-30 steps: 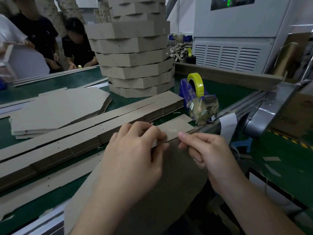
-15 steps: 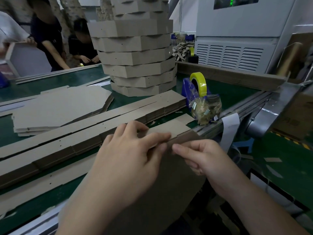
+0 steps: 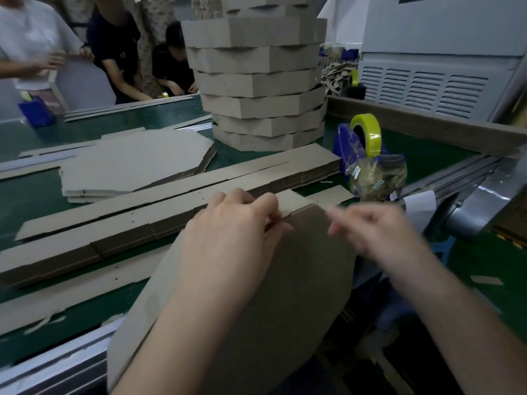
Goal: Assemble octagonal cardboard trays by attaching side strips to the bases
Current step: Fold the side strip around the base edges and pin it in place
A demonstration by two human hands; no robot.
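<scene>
Two hands are up at the top edge of the octagonal base, which leans tilted against the near edge of the green belt. Left hand pinches the side strip against that top edge, fingers curled over the join. Right hand hangs just beside the base's upper right corner, blurred, fingers loosely bent; can't tell if it holds anything. Behind them, a pile of flat strips, a pile of flat bases and a tall stack of finished trays. Tape dispenser with a yellow-green roll sits to the right, a small plastic bag touching its front.
</scene>
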